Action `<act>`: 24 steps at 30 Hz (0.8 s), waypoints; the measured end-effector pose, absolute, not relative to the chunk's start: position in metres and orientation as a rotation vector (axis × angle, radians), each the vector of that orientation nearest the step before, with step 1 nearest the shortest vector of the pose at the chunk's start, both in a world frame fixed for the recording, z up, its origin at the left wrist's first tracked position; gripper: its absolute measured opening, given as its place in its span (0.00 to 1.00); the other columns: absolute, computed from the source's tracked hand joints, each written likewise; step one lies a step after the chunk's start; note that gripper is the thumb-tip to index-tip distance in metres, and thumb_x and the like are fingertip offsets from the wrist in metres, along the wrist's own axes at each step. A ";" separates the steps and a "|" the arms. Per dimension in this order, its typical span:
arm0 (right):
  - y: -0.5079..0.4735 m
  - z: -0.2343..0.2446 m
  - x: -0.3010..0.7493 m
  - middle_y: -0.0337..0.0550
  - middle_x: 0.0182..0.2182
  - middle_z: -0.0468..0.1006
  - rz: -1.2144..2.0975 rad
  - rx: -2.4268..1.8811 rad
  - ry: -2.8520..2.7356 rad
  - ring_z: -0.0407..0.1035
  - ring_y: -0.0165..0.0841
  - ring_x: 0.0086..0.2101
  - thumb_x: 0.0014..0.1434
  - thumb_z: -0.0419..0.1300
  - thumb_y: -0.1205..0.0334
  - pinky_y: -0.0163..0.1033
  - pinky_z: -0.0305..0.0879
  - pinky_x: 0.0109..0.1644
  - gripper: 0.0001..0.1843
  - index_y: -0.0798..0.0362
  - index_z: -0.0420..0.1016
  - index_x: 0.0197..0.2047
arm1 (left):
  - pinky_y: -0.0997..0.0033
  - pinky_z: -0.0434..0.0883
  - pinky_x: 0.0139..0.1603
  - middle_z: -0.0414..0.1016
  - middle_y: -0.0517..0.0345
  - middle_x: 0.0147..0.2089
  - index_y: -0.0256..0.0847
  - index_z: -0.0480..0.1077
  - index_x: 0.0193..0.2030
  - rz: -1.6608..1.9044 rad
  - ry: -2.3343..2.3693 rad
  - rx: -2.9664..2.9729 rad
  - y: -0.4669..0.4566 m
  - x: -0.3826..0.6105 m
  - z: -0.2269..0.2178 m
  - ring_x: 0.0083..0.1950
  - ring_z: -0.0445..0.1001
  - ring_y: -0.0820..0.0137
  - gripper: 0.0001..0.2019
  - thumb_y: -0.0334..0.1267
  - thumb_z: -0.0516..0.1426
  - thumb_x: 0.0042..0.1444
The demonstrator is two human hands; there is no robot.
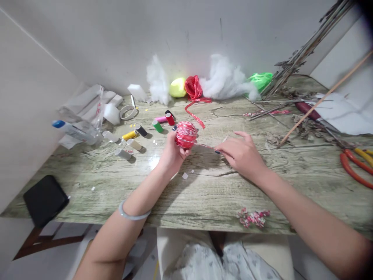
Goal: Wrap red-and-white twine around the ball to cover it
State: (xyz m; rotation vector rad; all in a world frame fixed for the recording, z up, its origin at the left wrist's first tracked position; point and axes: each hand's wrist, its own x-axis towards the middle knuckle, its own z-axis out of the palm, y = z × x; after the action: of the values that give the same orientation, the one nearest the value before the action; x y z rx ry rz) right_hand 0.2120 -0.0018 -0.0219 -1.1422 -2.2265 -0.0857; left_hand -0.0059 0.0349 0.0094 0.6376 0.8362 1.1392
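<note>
My left hand [174, 153] is wrapped round a red and white ball of yarn [186, 134], held just above the table. A taut strand of yarn [204, 145] runs from the ball to my right hand [240, 153], which pinches it between thumb and forefinger; the other fingers are loosely bent. Behind the ball, a flat red ribbon [194, 113] trails from a red bundle [193, 87]. Near my right forearm lies a small tangle of pink and white yarn scraps [253, 217].
Thread spools [157, 126] in several colours stand and lie to the left, near a glue bottle [74, 131] and a tape roll [127, 112]. White stuffing [223, 79] lies by the wall. Dry twigs [303, 50] and red-handled shears [354, 165] occupy the right. A black case [46, 200] rests front left.
</note>
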 end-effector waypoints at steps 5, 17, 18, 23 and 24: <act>0.017 -0.027 0.244 0.40 0.35 0.83 -0.207 -1.378 -2.182 0.73 0.36 0.38 0.62 0.58 0.68 0.51 0.50 0.61 0.08 0.50 0.78 0.38 | 0.87 0.65 0.20 0.78 0.54 0.39 0.38 0.72 0.44 1.295 0.729 0.486 0.048 -0.025 0.026 0.31 0.74 0.77 0.17 0.50 0.51 0.61; 0.042 -0.013 0.327 0.52 0.47 0.71 -0.557 -1.893 -1.539 0.61 0.48 0.51 0.61 0.59 0.61 0.53 0.58 0.53 0.08 0.50 0.77 0.43 | 0.91 0.63 0.21 0.73 0.60 0.30 0.39 0.66 0.40 1.699 0.731 0.304 0.068 -0.069 0.050 0.29 0.67 0.81 0.25 0.56 0.39 0.66; 0.042 -0.011 0.327 0.54 0.48 0.70 -0.546 -1.910 -1.527 0.61 0.49 0.51 0.60 0.60 0.61 0.54 0.58 0.53 0.10 0.50 0.76 0.45 | 0.90 0.63 0.22 0.72 0.61 0.29 0.39 0.66 0.39 1.728 0.735 0.306 0.069 -0.070 0.051 0.29 0.67 0.81 0.25 0.56 0.38 0.66; 0.034 -0.012 0.290 0.59 0.54 0.68 -0.355 -1.892 -1.820 0.59 0.53 0.53 0.56 0.62 0.63 0.55 0.59 0.53 0.29 0.55 0.65 0.61 | 0.88 0.63 0.20 0.77 0.58 0.35 0.38 0.69 0.43 1.545 0.810 0.569 0.068 -0.048 0.037 0.31 0.72 0.78 0.16 0.48 0.47 0.64; 0.031 -0.014 0.278 0.59 0.56 0.68 -0.278 -1.851 -1.950 0.59 0.53 0.54 0.57 0.59 0.67 0.55 0.58 0.54 0.29 0.55 0.63 0.62 | 0.86 0.63 0.19 0.76 0.59 0.34 0.38 0.69 0.43 1.473 0.882 0.635 0.066 -0.041 0.031 0.30 0.72 0.77 0.14 0.47 0.51 0.61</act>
State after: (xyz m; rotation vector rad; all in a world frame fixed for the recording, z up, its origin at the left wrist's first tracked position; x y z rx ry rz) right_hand 0.2777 0.0306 -0.0141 -1.8510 -1.9503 -0.2779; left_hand -0.0414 0.0663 0.0314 0.6345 0.8817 1.4732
